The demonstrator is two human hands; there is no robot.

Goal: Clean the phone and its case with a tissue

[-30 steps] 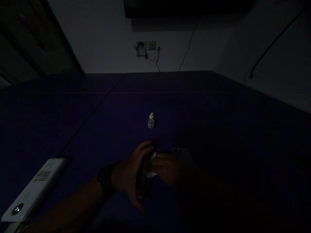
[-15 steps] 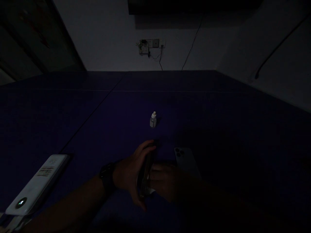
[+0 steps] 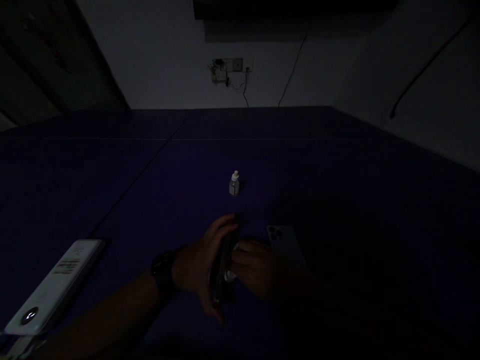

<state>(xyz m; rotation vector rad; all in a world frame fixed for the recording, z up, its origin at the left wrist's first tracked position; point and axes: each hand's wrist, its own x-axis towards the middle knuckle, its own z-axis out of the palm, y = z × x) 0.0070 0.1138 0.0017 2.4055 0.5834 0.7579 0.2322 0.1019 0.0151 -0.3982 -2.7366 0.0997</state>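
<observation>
The scene is very dark. My left hand (image 3: 204,262), with a dark watch on its wrist, grips a thin dark phone (image 3: 222,272) by its edges and holds it tilted up on its side. My right hand (image 3: 253,265) is closed on a crumpled white wipe (image 3: 230,275) and presses it against the phone's right-hand face. Much of the wipe is hidden by the fingers. Beside my right hand, a second phone (image 3: 287,242) lies back up, its cameras showing and its lower part covered by my arm. Beyond my hands stands a small bottle (image 3: 234,186) with a white cap.
A white power bank (image 3: 56,285) with a lit round display lies at the left, a cable at its near end. The dark blue table (image 3: 168,185) reaches to the wall, where sockets (image 3: 228,67) and cords hang below a dark screen (image 3: 292,7).
My right hand has moved slightly up along the phone with the wipe, which now shows in a different shape. My left hand keeps its hold. The whole view has shifted a little.
</observation>
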